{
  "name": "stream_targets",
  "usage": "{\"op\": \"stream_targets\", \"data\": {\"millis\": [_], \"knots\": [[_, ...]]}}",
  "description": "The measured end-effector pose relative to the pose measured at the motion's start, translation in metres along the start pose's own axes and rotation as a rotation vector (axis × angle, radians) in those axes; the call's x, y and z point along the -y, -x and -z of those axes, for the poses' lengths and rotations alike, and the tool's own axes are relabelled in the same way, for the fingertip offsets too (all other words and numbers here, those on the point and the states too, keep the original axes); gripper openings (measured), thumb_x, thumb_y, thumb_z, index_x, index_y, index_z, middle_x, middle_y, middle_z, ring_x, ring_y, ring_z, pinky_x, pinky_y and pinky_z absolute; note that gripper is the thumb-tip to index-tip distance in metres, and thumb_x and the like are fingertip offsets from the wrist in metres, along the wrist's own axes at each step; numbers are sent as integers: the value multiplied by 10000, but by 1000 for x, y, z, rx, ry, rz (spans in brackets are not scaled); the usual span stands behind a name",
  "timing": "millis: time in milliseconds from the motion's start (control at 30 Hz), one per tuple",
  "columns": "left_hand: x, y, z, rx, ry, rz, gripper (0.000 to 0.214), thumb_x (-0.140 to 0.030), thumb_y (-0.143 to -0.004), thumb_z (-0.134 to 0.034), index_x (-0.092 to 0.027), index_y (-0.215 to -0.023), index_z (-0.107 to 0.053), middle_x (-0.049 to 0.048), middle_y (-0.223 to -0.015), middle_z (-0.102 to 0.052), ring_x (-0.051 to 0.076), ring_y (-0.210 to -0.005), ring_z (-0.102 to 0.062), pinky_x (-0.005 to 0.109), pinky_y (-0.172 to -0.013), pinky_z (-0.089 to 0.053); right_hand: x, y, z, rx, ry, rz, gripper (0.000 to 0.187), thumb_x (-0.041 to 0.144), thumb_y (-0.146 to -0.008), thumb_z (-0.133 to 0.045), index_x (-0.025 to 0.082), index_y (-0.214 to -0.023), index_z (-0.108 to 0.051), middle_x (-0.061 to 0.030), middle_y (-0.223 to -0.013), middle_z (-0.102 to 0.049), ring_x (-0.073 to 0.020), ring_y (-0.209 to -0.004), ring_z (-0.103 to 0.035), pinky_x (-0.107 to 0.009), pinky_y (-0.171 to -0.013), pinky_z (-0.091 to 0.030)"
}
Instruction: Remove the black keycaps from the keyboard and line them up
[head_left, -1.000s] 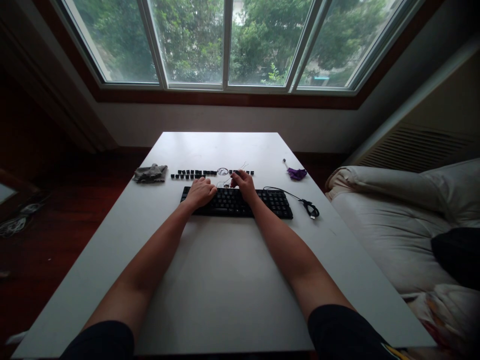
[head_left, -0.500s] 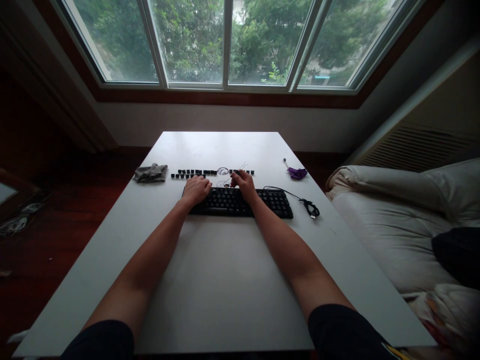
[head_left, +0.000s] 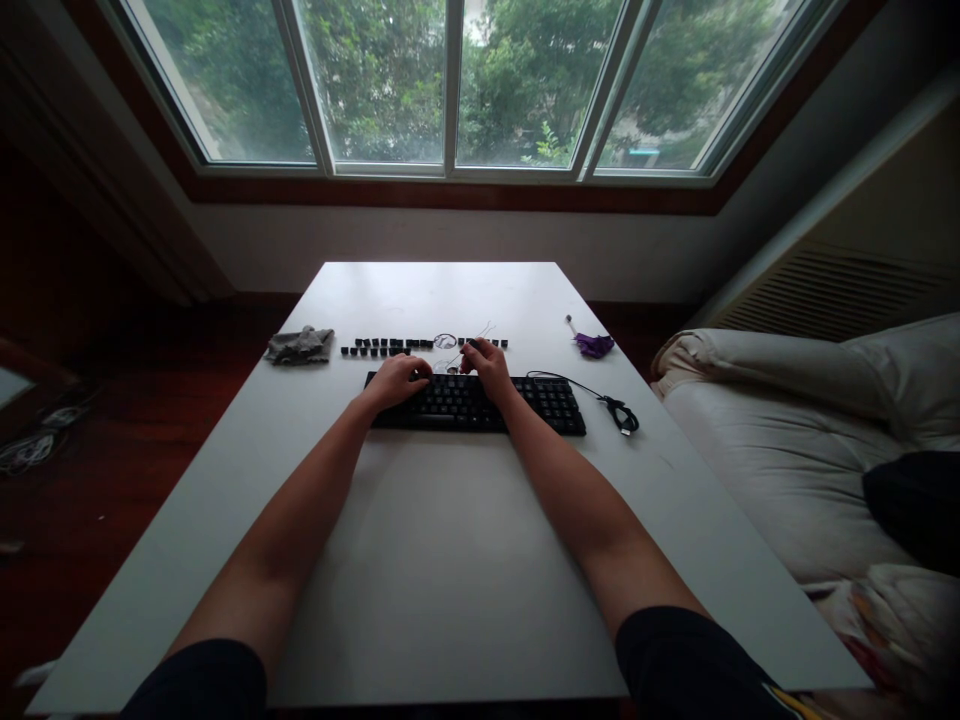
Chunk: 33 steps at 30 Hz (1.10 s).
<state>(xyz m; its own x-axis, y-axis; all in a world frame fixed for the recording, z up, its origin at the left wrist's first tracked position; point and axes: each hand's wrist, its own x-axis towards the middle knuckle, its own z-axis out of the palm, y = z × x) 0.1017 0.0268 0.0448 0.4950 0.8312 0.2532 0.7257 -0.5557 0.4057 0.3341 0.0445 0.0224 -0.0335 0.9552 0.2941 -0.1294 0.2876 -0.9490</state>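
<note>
A black keyboard [head_left: 450, 410] lies across the white table in front of me, its upper left part covered by my left hand [head_left: 397, 380]. The fingers of this hand are curled, with thumb and forefinger close together over the keys; whatever they pinch is too small to make out. My right hand [head_left: 489, 368] is closed on what looks like a wire keycap puller [head_left: 474, 345], with a dark handle and thin wires, above the keyboard's back edge. Loose black keycaps [head_left: 394, 344] stand in rows just behind the keyboard.
A grey cloth [head_left: 301, 345] lies at the table's left edge. To the right are a purple cloth-like item [head_left: 595, 346], a small brush-like stick [head_left: 571, 323] and the coiled USB cable [head_left: 622, 416]. A clear round item [head_left: 445, 341] sits among the keycaps. A sofa [head_left: 780, 440] stands right.
My left hand has shifted slightly to the right over the keyboard, and its thumb and forefinger now show. The right hand has stayed nearly in place.
</note>
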Motion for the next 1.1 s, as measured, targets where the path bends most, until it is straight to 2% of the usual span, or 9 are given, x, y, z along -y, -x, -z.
{"op": "stream_targets", "data": {"millis": [200,333,533,800,933,1100], "knots": [[3,1,3,-49,108,67,206,-268,-846,-632,-246,-1033,-715,17,-980,-737,197,-891,-664,325,-831,-510,0,0,1,9,-27,12,359,543,-797,-709,198,-779,-612,24,-571,-611,-122,-494,-571,-254,-525,-465],[2,2,3,-77,62,126,200,-255,-825,-628,-247,-1008,-709,17,-963,-739,206,-900,-666,333,-837,-514,1,1,1,10,-16,-1,374,561,-787,-709,201,-783,-607,27,-576,-611,-121,-501,-574,-254,-532,-473],[3,3,2,-102,-18,145,195,-238,-793,-630,-246,-978,-691,18,-930,-733,209,-863,-657,347,-840,-497,4,1,-1,2,3,-10,389,581,-780,-702,206,-776,-600,28,-573,-604,-122,-502,-566,-257,-534,-476],[18,-2,1,-229,-50,288,302,-239,-830,-576,-252,-1099,-712,34,-981,-735,214,-922,-643,356,-892,-485,-4,-1,2,18,-14,0,375,568,-798,-697,205,-790,-602,33,-584,-603,-118,-509,-573,-255,-549,-490],[22,-12,3,-200,-81,323,298,-237,-805,-590,-267,-1063,-737,25,-979,-742,228,-968,-649,354,-891,-483,-6,-1,2,24,-38,2,373,560,-793,-706,202,-792,-602,30,-581,-607,-124,-505,-578,-257,-534,-489],[25,-31,2,-155,-131,290,317,-227,-787,-606,-288,-1071,-731,13,-994,-755,248,-995,-633,382,-899,-462,-3,0,2,37,-19,5,394,588,-788,-698,206,-789,-598,33,-584,-605,-122,-508,-576,-260,-547,-502]]}}
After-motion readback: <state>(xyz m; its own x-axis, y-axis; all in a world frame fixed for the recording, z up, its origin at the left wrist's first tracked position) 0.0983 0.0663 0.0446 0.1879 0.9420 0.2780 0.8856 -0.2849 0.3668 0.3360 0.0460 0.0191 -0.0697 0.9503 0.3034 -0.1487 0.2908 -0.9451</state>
